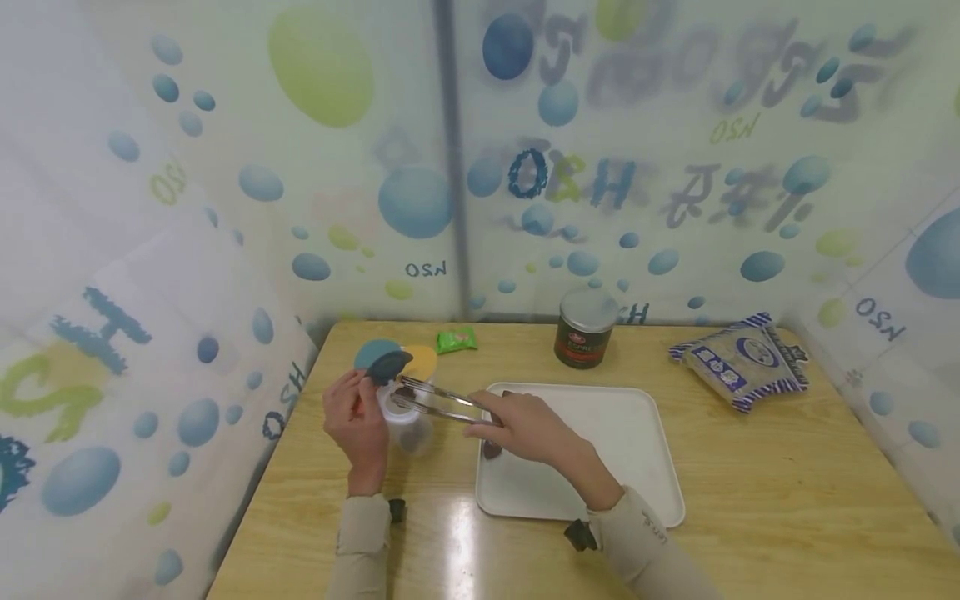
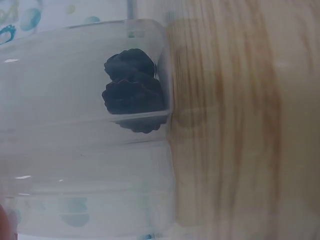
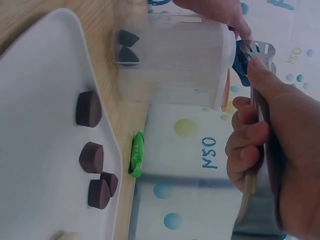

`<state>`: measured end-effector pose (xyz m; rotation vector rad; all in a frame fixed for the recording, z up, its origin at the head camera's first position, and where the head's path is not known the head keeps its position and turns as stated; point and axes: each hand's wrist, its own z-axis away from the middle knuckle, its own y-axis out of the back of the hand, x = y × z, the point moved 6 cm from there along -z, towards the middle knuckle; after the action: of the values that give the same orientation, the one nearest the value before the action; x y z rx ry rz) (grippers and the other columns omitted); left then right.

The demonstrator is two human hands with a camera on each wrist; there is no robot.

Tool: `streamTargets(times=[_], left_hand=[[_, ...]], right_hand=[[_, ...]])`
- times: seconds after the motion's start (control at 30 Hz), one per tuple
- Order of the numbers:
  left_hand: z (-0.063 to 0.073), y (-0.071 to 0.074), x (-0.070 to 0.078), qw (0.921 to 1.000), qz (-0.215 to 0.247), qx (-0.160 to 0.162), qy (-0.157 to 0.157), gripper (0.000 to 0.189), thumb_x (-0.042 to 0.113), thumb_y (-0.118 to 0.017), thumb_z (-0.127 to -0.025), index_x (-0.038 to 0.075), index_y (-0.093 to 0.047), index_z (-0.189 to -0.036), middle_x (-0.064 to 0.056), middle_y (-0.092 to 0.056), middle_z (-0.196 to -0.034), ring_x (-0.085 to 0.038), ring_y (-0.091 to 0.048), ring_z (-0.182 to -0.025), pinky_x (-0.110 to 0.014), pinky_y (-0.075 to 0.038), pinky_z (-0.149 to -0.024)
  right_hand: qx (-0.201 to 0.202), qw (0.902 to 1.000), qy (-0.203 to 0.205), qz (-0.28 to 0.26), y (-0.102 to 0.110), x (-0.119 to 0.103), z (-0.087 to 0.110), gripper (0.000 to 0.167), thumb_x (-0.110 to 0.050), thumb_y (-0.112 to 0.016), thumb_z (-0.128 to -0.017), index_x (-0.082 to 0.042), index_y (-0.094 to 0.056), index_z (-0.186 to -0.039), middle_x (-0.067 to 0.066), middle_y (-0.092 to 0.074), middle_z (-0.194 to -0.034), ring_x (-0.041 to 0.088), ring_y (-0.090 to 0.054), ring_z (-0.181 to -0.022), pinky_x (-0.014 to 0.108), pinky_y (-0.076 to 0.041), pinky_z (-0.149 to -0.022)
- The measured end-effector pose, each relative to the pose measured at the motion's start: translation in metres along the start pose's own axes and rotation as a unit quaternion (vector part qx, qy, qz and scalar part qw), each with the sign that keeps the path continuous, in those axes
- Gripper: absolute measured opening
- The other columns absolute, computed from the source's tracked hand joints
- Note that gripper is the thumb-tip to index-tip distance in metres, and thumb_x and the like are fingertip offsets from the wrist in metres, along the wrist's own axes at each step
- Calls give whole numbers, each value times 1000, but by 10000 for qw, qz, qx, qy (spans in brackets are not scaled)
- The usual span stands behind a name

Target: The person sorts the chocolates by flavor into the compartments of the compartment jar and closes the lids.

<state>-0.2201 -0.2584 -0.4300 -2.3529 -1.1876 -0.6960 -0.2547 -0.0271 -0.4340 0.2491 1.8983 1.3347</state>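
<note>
A clear plastic container (image 1: 412, 433) with a white rim and coloured flaps stands at the table's left. My left hand (image 1: 356, 421) pinches its raised dark flap (image 1: 388, 367) between thumb and fingers. Metal tongs (image 1: 450, 396) are gripped in my right hand (image 1: 525, 425), their tips at the container's opening. Something dark shows by the tips, too small to tell whether they hold it. Inside the container, dark ridged pieces (image 2: 132, 92) lie on the bottom. Several brown chocolate-like pieces (image 3: 91, 157) sit on the white tray (image 1: 600, 467), partly hidden by my right hand in the head view.
A small green packet (image 1: 456, 340) lies behind the container. Farther right stands a dark espresso tin (image 1: 583, 333) with a silver lid. A blue-and-clear bag (image 1: 742, 362) lies at the table's back right. Printed curtains enclose the wooden table (image 1: 787, 492).
</note>
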Motion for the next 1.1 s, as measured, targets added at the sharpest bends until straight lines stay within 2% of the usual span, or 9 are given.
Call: streamTargets(times=[0.23,0.37,0.5,0.73,0.93,1.1], left_hand=[[-1,-1,-1,9999,-40,-67,66,11,-16,-61,-85,-16,-67,-76,-32,-70,-82,-50,-63,-89,-21,-47,-93],[0,-2,-3,9998,-113,-99,127,11,-15,-60,-86,-16,-68,-78,-31,-70,-83,-49,-63,-90,-19,-46,-93],[2,-1,-3,9996,-153,-124,189,12,-14,-59,-87,-16,-68,-79,-31,-70,-83,-48,-63,-90,-18,-45,-94],[2,-1,-1,9999,-53,-32,143,12,-15,-60,-86,-16,-67,-76,-32,-69,-81,-49,-63,-89,-21,-47,-93],[1,-1,-3,9997,-125,-44,203,13,-13,-60,-86,-15,-67,-76,-30,-70,-82,-46,-63,-90,-20,-47,-94],[2,-2,-2,9998,-83,-70,172,12,-15,-59,-86,-16,-67,-76,-31,-70,-82,-47,-63,-89,-23,-47,-94]], right_hand=[[-29,9999,-114,-81,-2,5,6,42,-52,-60,-95,-21,-57,-122,-12,-50,-67,2,-44,-57,21,-38,-52],[-105,9990,-378,-218,-3,12,13,46,-57,-61,-92,-22,-55,-122,-12,-52,-66,1,-43,-54,21,-38,-52],[-3,9973,-687,-254,-2,21,24,45,-59,-66,-88,-24,-53,-113,-12,-50,-63,1,-41,-53,21,-38,-52],[121,9929,-1152,-280,-1,42,59,63,-63,-66,-85,-23,-54,-132,-15,-50,-67,1,-43,-54,22,-40,-53],[252,9856,-1642,-329,-4,62,95,63,-63,-67,-85,-21,-55,-131,-16,-51,-68,2,-43,-53,22,-39,-52],[298,9737,-2218,-437,-9,80,129,69,-63,-69,-83,-18,-55,-134,-15,-51,-70,3,-43,-55,22,-38,-52]])
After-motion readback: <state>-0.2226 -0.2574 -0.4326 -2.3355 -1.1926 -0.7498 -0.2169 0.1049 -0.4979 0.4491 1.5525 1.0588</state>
